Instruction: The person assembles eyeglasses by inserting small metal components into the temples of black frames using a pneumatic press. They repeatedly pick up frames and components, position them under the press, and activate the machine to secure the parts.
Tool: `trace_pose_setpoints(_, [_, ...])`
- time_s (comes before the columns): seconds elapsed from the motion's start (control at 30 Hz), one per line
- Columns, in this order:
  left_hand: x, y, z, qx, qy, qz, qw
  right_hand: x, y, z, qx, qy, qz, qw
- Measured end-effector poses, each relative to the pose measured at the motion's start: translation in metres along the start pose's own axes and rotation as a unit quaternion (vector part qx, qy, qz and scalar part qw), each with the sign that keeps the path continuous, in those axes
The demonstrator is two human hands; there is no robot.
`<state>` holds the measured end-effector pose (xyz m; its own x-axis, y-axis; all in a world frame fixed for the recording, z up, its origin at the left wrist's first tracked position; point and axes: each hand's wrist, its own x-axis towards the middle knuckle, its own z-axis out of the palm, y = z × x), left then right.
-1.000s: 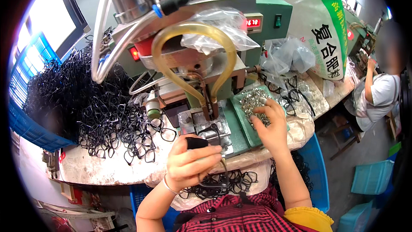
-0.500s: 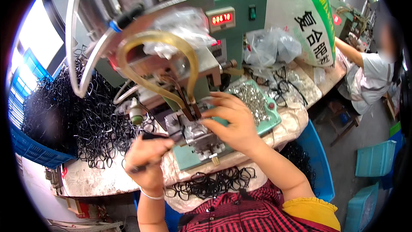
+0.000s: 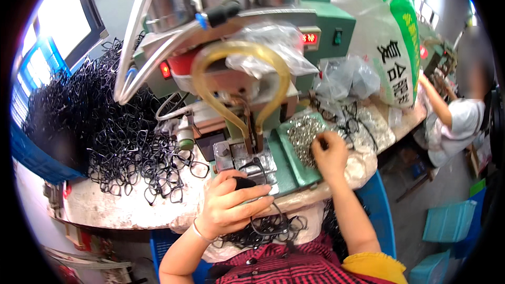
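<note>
In front of the machine's small metal fixture (image 3: 263, 162), my left hand (image 3: 231, 202) is closed around a black eyeglass frame (image 3: 256, 164). Part of the frame reaches over the fixture and another loop hangs below the fingers. A dark piece (image 3: 243, 182) shows under the same fingers; what it is, I cannot make out. Over the heap of small silvery metal parts (image 3: 304, 132) in the green tray (image 3: 287, 150), my right hand (image 3: 331, 158) has its fingertips pinched together. Whatever they hold is too small to tell. Two copper-coloured prongs (image 3: 253, 139) of the machine stand above the fixture.
A large pile of black eyeglass frames (image 3: 126, 126) covers the left side, beside a blue basket (image 3: 44, 163). More frames (image 3: 281, 226) lie at the table's front edge. A yellow hose loop (image 3: 200, 68) hangs before the machine. At the right, another person (image 3: 457, 121) works.
My right hand has left the fixture and moved right to the metal parts. My left hand has come rightward to the fixture's front with the eyeglass frame. The view has shifted.
</note>
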<state>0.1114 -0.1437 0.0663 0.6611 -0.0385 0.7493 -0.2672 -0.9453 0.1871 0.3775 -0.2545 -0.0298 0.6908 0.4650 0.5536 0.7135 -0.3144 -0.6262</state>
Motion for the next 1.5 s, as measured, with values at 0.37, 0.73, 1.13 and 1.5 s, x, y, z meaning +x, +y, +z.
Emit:
trace_pose_setpoints(0.37, [-0.027,0.03,0.005,0.093,-0.005,-0.102,0.99,0.016,-0.025,0.031,-0.093,-0.071,-0.232,0.966])
trace_pose_setpoints(0.73, [-0.101,-0.087,-0.035,0.351,-0.15,-0.313,0.87,0.003,0.0,0.01,-0.074,-0.035,-0.106,0.991])
trace_pose_setpoints(1.13, [-0.161,-0.086,-0.138,-0.039,0.154,-0.589,0.793,-0.002,-0.012,-0.003,-0.032,-0.013,-0.103,0.994])
trace_pose_setpoints(1.5, [-0.165,-0.122,-0.021,-0.061,0.267,-0.472,0.838,-0.016,0.001,-0.005,0.176,0.027,0.048,0.983])
